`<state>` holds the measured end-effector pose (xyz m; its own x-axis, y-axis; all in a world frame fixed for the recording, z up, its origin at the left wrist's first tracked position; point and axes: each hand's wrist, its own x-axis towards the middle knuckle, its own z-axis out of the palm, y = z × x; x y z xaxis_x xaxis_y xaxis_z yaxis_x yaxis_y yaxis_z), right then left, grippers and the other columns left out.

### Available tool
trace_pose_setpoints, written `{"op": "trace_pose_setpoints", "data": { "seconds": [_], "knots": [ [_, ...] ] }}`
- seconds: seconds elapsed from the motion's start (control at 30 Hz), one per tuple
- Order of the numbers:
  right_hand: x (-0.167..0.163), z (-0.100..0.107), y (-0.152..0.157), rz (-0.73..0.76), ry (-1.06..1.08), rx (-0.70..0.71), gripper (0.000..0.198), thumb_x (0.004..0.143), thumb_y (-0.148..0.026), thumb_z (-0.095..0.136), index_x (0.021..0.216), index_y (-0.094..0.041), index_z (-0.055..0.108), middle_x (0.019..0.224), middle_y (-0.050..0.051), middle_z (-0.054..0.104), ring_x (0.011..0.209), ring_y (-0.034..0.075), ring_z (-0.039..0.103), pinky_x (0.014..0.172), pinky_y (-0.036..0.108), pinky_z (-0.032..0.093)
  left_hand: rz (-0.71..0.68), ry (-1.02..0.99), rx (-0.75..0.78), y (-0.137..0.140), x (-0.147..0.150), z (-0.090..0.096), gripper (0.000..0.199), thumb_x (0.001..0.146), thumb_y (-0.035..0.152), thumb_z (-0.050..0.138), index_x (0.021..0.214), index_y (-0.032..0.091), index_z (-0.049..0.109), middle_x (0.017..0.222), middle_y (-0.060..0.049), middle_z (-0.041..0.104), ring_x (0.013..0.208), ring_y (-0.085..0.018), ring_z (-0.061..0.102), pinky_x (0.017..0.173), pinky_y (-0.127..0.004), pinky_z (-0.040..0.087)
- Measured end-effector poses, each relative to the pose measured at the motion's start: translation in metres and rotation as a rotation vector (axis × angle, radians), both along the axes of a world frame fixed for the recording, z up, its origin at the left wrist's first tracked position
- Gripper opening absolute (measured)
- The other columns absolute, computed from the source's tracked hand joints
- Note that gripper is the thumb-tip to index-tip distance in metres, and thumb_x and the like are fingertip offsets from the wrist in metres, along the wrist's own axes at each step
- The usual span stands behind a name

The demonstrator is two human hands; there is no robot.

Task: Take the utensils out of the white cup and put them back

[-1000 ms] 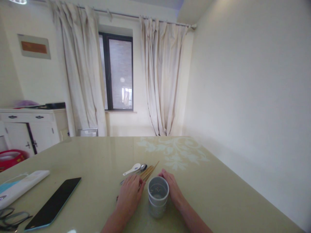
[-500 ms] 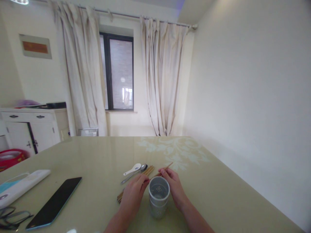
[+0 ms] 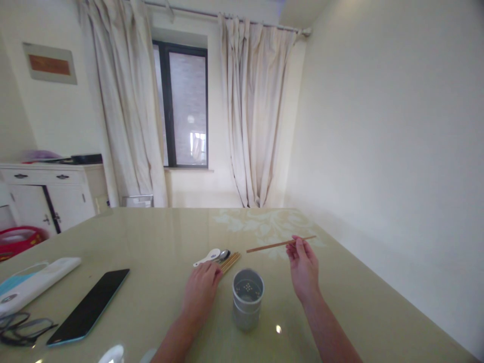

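My right hand (image 3: 304,269) is raised to the right of the grey utensil holder (image 3: 247,300), pinching a thin brown chopstick (image 3: 267,247) that points left and lies nearly level. To the left of the holder, my left hand (image 3: 200,287) rests with its fingers curled over a bundle of chopsticks (image 3: 231,261) on the table. The hand covers the near part of that bundle. Just beyond it lie a white soup spoon (image 3: 208,256) and a metal spoon (image 3: 224,255), its handle mostly hidden. The holder stands upright, with drain holes showing in its bottom.
On the left of the glossy table (image 3: 159,237) lie a black-screened phone (image 3: 91,306), a white long device (image 3: 45,282) and folded glasses (image 3: 24,328). A wall (image 3: 389,151) runs along the right side. A white cabinet (image 3: 68,194) stands at the back left.
My right hand has moved right and away from the holder with the chopstick. My left hand has drawn back left from beside the rim onto the bundle. The view has shifted slightly.
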<state>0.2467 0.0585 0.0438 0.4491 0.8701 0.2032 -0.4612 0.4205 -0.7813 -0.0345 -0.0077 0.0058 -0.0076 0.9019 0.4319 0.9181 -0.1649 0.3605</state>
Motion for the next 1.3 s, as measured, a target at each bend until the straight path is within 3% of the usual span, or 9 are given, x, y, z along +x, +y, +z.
{"op": "trace_pose_setpoints", "data": {
  "seconds": [0.13,0.33,0.53,0.67,0.77,0.9,1.07,1.17,1.3],
  "knots": [
    [0.004,0.015,-0.011,0.056,-0.049,0.105,0.045,0.073,-0.058,0.09,0.099,-0.023,0.078,0.082,0.001,0.07,0.073,0.016,0.062,0.073,0.03,0.053,0.029,0.1,-0.124,-0.002,0.001,-0.001,0.024,0.101,0.026,0.049,0.098,0.022,0.073,0.111,-0.009,0.076,0.111,-0.028,0.07,0.097,-0.039,0.05],
    [-0.015,0.018,-0.029,0.177,-0.374,0.185,0.04,0.086,-0.059,0.081,0.101,-0.022,0.081,0.072,0.001,0.065,0.07,0.017,0.056,0.068,0.03,0.046,0.046,0.107,-0.232,-0.003,0.001,0.001,0.025,0.099,0.026,0.048,0.098,0.022,0.072,0.106,-0.008,0.077,0.107,-0.027,0.07,0.096,-0.037,0.05],
    [-0.036,0.008,-0.035,0.399,-0.582,0.142,0.044,0.087,-0.064,0.078,0.093,-0.02,0.083,0.071,0.004,0.07,0.068,0.018,0.059,0.066,0.03,0.047,0.011,0.073,-0.245,-0.002,0.002,-0.004,0.023,0.097,0.026,0.049,0.097,0.023,0.072,0.102,-0.008,0.077,0.105,-0.027,0.071,0.092,-0.036,0.05],
    [-0.047,-0.007,-0.033,0.446,-0.484,0.073,0.059,0.09,-0.074,0.067,0.09,-0.018,0.084,0.076,0.008,0.075,0.068,0.019,0.062,0.064,0.03,0.047,-0.011,0.09,-0.213,-0.003,0.004,-0.007,0.027,0.097,0.026,0.045,0.095,0.022,0.071,0.103,-0.01,0.076,0.104,-0.029,0.07,0.092,-0.04,0.051],
    [-0.053,-0.022,-0.027,0.437,-0.413,-0.096,0.066,0.083,-0.081,0.066,0.084,-0.017,0.081,0.073,0.006,0.073,0.065,0.018,0.061,0.062,0.028,0.046,-0.03,0.08,-0.184,-0.005,0.007,-0.005,0.027,0.097,0.026,0.043,0.093,0.021,0.07,0.102,-0.011,0.075,0.105,-0.03,0.069,0.093,-0.042,0.05],
    [-0.061,-0.036,-0.024,0.493,-0.468,-0.217,0.057,0.071,-0.073,0.083,0.072,-0.017,0.077,0.066,0.003,0.07,0.063,0.018,0.061,0.059,0.027,0.043,-0.077,-0.095,-0.151,-0.006,0.014,-0.001,0.028,0.1,0.032,0.042,0.096,0.021,0.066,0.103,-0.011,0.075,0.102,-0.028,0.07,0.092,-0.04,0.051],
    [-0.071,-0.035,-0.029,0.571,-0.464,-0.206,0.053,0.068,-0.068,0.088,0.084,-0.018,0.079,0.074,0.003,0.074,0.069,0.021,0.066,0.064,0.03,0.048,-0.235,-0.348,-0.155,-0.009,0.026,0.0,0.025,0.1,0.033,0.043,0.102,0.023,0.067,0.101,-0.007,0.077,0.094,-0.023,0.072,0.084,-0.034,0.053],
    [-0.067,-0.028,-0.027,0.505,-0.43,-0.16,0.053,0.074,-0.07,0.084,0.089,-0.02,0.077,0.082,0.004,0.076,0.075,0.021,0.069,0.067,0.03,0.051,-0.254,-0.368,-0.114,-0.008,0.026,0.001,0.03,0.101,0.033,0.041,0.106,0.023,0.069,0.106,-0.008,0.078,0.098,-0.023,0.072,0.087,-0.034,0.054],
    [-0.033,-0.009,-0.015,0.093,-0.287,-0.06,0.055,0.077,-0.075,0.079,0.083,-0.021,0.07,0.08,0.004,0.074,0.074,0.019,0.067,0.064,0.028,0.051,-0.05,-0.177,-0.046,-0.005,0.012,0.0,0.032,0.102,0.031,0.041,0.102,0.023,0.071,0.107,-0.009,0.078,0.105,-0.026,0.071,0.096,-0.039,0.053]
  ]
}}
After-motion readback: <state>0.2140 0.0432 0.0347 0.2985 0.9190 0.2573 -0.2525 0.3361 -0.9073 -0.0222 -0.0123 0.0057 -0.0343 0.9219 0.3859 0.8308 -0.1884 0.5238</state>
